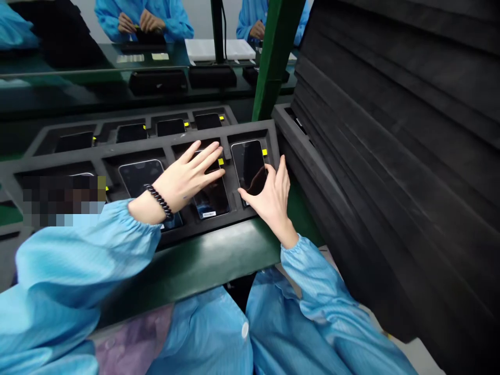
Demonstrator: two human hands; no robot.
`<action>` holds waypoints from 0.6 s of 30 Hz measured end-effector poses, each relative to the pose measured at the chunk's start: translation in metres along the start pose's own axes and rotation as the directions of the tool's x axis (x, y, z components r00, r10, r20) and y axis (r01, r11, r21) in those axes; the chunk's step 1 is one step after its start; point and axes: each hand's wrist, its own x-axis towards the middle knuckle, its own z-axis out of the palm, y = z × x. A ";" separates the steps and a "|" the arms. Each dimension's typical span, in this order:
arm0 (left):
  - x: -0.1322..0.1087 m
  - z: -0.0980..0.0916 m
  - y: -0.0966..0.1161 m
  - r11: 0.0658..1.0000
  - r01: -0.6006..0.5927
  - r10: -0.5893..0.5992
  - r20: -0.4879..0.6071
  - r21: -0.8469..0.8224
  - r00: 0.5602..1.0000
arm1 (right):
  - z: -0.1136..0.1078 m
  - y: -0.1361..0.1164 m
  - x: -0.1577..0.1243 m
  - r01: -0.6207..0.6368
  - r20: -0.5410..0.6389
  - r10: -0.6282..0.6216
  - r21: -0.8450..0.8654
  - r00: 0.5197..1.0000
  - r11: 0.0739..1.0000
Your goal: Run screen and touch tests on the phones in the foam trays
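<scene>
A black foam tray point(250, 128) lies tilted on the bench, with a row of smartphones in its pockets. My right hand point(273, 195) spans the smartphone point(247, 159) in the right-end pocket, thumb at its lower left edge and index finger at its right edge. Over the neighbouring smartphone point(214, 202) my left hand point(191, 174) is spread, fingers apart; whether it touches the screen I cannot tell. Further left, another smartphone point(136, 174) is partly hidden by my left wrist. Small yellow tabs point(264, 152) stick up beside the phones.
Behind is a second foam tray point(133, 115) with more phones. A tall stack of black foam trays point(375, 146) leans close on my right. A green post point(275, 57) rises at the back. Across the bench, co-workers in blue sleeves point(177, 21) work with their hands.
</scene>
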 end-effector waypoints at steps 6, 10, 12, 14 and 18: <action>0.006 -0.001 -0.006 0.996 -0.078 0.081 0.065 -0.042 0.995 | 0.006 -0.008 0.001 -0.029 -0.047 0.028 -0.028 0.998 0.999; 0.011 0.003 -0.007 0.954 0.013 -0.006 0.023 -0.301 1.000 | 0.013 -0.008 0.001 -0.002 -0.108 0.005 0.030 0.994 1.000; 0.013 0.004 -0.006 0.919 0.056 -0.047 0.034 -0.389 0.998 | 0.017 -0.008 0.001 0.016 -0.135 -0.007 0.063 0.991 0.998; 0.011 0.001 -0.003 0.910 0.076 -0.067 0.037 -0.408 0.997 | 0.018 -0.008 -0.001 0.031 -0.135 -0.020 0.076 0.991 0.997; -0.007 -0.019 0.011 0.961 0.127 -0.133 -0.009 -0.245 0.991 | 0.008 0.005 -0.001 0.084 -0.071 -0.075 0.127 0.995 0.988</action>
